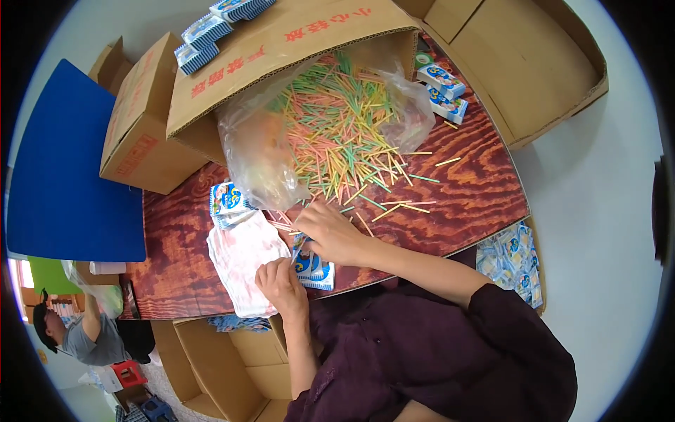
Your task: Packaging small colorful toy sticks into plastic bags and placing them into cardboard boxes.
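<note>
A person's left hand (281,287) and right hand (329,233) curl around a blue-and-white packet (316,273) at the desk's (485,186) near edge, each grip's exact hold hidden; colored sticks (344,130) spill from a far carton (299,46).

Red printed characters across the upper panel of the large cardboard box (288,50), red print on the smaller carton (144,116), white rounded lettering on the blue-and-white packet (318,273) at the desk (176,271) edge, similar lettering on the packets at right (446,97)
</note>
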Available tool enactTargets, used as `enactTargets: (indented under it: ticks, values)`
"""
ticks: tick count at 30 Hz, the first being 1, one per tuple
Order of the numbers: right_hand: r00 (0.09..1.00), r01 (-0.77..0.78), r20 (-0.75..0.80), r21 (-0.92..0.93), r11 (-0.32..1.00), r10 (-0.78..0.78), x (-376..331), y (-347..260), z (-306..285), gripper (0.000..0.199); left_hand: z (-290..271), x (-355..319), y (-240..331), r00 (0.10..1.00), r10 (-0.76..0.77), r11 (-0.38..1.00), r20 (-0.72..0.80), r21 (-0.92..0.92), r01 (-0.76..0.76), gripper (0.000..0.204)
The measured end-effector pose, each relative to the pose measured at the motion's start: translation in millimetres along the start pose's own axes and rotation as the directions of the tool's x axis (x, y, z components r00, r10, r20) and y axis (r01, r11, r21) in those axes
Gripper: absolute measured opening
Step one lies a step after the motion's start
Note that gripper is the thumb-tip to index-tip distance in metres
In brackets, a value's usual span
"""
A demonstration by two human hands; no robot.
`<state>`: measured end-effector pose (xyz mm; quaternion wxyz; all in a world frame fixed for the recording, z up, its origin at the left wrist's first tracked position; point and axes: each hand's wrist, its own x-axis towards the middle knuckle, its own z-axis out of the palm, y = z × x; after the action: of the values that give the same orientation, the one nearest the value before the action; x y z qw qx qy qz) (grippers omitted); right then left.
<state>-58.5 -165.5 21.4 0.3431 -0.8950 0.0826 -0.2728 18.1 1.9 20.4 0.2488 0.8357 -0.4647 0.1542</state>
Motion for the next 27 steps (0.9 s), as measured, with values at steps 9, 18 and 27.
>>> enactTargets:
  ticks: [9, 18, 27]
  values:
    - [0.999, 0.027, 0.024, 0.006, 1.0, -0.028, -8, 6, 5, 0.014, 3, 7, 2, 0.988, -0.153, 0.963, 0.013, -0.222, 0.152, 0.008]
    - [0.993, 0.114, 0.012, -0.295, 0.949, -0.115, -15, 10, 11, 0.019, -8, 7, -21, 0.99, -0.137, 0.957, 0.038, -0.252, 0.142, 0.008]
    - [0.926, -0.362, 0.214, 0.742, 0.564, 0.312, -2, -16, -14, 0.021, -16, 15, 14, 0.935, -0.246, 0.778, 0.257, -0.523, 0.348, 0.008]
